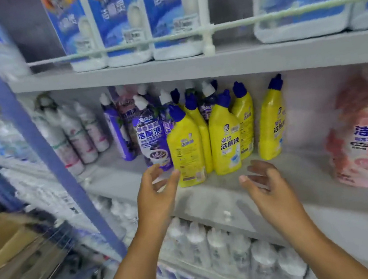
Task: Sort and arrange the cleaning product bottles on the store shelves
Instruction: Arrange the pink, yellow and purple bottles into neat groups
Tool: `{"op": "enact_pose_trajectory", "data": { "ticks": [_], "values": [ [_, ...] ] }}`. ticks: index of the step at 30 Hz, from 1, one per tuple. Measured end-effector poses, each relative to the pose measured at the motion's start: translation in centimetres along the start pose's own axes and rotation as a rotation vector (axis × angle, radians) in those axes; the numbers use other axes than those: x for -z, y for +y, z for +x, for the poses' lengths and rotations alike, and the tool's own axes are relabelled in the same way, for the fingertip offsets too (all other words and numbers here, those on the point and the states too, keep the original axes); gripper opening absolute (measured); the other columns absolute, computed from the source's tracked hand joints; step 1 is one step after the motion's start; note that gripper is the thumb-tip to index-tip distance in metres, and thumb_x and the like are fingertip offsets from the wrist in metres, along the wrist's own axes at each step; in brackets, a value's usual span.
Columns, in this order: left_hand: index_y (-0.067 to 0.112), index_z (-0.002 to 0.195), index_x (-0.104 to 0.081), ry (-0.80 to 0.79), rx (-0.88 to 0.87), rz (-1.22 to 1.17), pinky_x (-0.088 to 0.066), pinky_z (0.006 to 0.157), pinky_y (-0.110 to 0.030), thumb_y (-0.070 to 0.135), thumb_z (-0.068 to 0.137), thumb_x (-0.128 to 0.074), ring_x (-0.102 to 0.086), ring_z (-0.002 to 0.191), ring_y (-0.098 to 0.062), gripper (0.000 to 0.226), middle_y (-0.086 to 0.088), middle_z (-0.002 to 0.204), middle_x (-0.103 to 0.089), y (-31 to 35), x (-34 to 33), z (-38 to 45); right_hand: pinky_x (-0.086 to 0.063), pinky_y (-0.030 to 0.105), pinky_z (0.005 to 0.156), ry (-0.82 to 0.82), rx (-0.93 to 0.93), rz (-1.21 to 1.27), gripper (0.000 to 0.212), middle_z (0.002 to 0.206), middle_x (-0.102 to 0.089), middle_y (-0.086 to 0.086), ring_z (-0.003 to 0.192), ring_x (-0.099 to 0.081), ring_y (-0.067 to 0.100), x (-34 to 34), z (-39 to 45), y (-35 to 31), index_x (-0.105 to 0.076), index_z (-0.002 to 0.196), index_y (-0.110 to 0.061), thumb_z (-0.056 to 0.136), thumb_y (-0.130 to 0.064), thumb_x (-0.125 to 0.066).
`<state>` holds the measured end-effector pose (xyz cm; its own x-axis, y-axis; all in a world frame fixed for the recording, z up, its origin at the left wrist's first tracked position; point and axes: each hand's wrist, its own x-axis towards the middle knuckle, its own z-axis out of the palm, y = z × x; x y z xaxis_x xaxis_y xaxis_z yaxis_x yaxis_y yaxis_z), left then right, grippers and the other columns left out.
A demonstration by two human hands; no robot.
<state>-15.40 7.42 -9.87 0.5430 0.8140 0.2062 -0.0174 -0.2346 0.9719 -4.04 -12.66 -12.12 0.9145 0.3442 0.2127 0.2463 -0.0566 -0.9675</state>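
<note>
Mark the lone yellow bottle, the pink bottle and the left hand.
lone yellow bottle [270, 124], head view, on its label.
pink bottle [364, 137], head view, on its front label.
left hand [156, 190], head view, on its back.

A blue upright post [37, 145] of the shelving runs diagonally down the left side of the view, blurred. To its left, low down, sit brown cardboard boxes [6, 244], stacked one over another on what looks like a wire-sided cart [59, 249], with a small dark caster wheel [98, 278] showing beneath it near the floor. A pale wire guard rail [141, 42] crosses the front of the top level, joined at a thicker white vertical fitting [207, 39].
</note>
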Motion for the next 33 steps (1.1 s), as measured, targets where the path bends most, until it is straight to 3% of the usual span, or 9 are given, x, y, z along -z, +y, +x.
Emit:
{"op": "enact_pose_trajectory", "data": {
  "ticks": [4, 8, 11, 14, 18, 22, 27, 30, 33],
  "values": [
    [0.033, 0.116, -0.055, -0.035, 0.018, 0.008, -0.048, 0.071, -0.009, 0.029, 0.092, -0.075, -0.064, 0.096, 0.001, 0.032, 0.017, 0.113, -0.063, -2.3, 4.2, 5.2, -0.049, 0.013, 0.079, 0.020, 0.017, -0.040, 0.035, 0.123, -0.064, -0.009, 0.113, -0.064, 0.010, -6.8, 1.3, -0.6, -0.058, 0.118, -0.034, 0.091, -0.019, -0.073],
    [0.026, 0.129, -0.056, -0.115, 0.021, 0.035, -0.044, 0.073, -0.008, 0.035, 0.090, -0.076, -0.064, 0.097, -0.007, 0.045, 0.010, 0.119, -0.062, -3.9, 7.1, 11.5, -0.047, 0.005, 0.071, 0.113, 0.041, -0.113, 0.045, 0.111, -0.053, -0.023, 0.096, -0.060, -0.015, -12.6, 3.1, -2.1, -0.050, 0.104, -0.042, 0.088, -0.010, -0.077],
    [0.032, 0.124, -0.055, -0.210, -0.006, 0.071, -0.044, 0.074, -0.004, 0.034, 0.087, -0.080, -0.063, 0.094, 0.000, 0.046, 0.016, 0.109, -0.063, -4.6, 7.4, 16.4, -0.042, 0.020, 0.093, 0.254, 0.080, -0.275, 0.075, 0.123, -0.044, -0.022, 0.111, -0.053, 0.002, -15.8, 4.6, -3.0, -0.042, 0.132, -0.041, 0.076, -0.024, -0.089],
    [0.036, 0.128, -0.057, -0.347, -0.022, 0.089, -0.057, 0.091, -0.030, 0.051, 0.073, -0.085, -0.069, 0.103, -0.011, 0.064, 0.008, 0.116, -0.070, -5.2, 6.2, 19.7, -0.036, 0.032, 0.111, 0.319, 0.013, -0.358, 0.122, 0.153, -0.033, 0.000, 0.140, -0.036, 0.019, -18.1, 5.6, -3.6, -0.018, 0.159, -0.023, 0.065, -0.041, -0.094],
    [0.041, 0.120, -0.056, -0.477, -0.050, 0.142, -0.061, 0.084, -0.048, 0.070, 0.062, -0.075, -0.073, 0.096, -0.018, 0.068, 0.011, 0.108, -0.075, -6.2, 3.9, 21.6, -0.044, 0.044, 0.108, 0.458, -0.017, -0.456, 0.125, 0.145, -0.038, 0.011, 0.133, -0.044, 0.031, -19.9, 6.6, -3.1, -0.023, 0.156, -0.018, 0.058, -0.041, -0.097],
    [0.034, 0.116, -0.058, -0.529, -0.120, 0.138, -0.058, 0.087, -0.040, 0.050, 0.078, -0.079, -0.071, 0.096, -0.013, 0.046, 0.017, 0.102, -0.074, -6.0, 3.5, 21.6, -0.049, 0.050, 0.102, 0.536, -0.004, -0.473, 0.115, 0.139, -0.047, 0.013, 0.125, -0.053, 0.035, -20.3, 7.0, -2.4, -0.036, 0.147, -0.013, 0.054, -0.049, -0.093],
    [0.027, 0.123, -0.061, -0.675, -0.105, 0.079, -0.053, 0.073, -0.014, 0.036, 0.088, -0.079, -0.069, 0.091, 0.001, 0.041, 0.014, 0.105, -0.073, -5.1, 3.8, 22.2, -0.044, 0.048, 0.106, 0.610, -0.010, -0.524, 0.118, 0.148, -0.038, 0.017, 0.135, -0.042, 0.036, -20.8, 6.9, -2.1, -0.026, 0.154, -0.012, 0.063, -0.038, -0.095],
    [0.017, 0.121, -0.065, -0.435, -0.213, -0.058, -0.049, 0.076, -0.014, 0.030, 0.091, -0.077, -0.065, 0.084, 0.009, 0.035, 0.010, 0.098, -0.071, -4.7, 6.3, 24.0, -0.043, 0.050, 0.105, 0.611, -0.015, -0.551, 0.119, 0.149, -0.037, 0.019, 0.137, -0.040, 0.040, -20.9, 7.0, -2.1, -0.022, 0.156, -0.010, 0.065, -0.038, -0.094],
    [0.012, 0.119, -0.061, 0.005, -0.412, -0.075, -0.052, 0.092, -0.032, 0.041, 0.086, -0.079, -0.065, 0.101, -0.017, 0.048, -0.001, 0.111, -0.065, -5.3, 9.5, 27.6, -0.045, 0.051, 0.103, 0.590, -0.035, -0.577, 0.119, 0.150, -0.036, 0.017, 0.135, -0.043, 0.039, -20.8, 7.4, -2.2, -0.021, 0.156, -0.011, 0.066, -0.038, -0.094]
  ]
}}
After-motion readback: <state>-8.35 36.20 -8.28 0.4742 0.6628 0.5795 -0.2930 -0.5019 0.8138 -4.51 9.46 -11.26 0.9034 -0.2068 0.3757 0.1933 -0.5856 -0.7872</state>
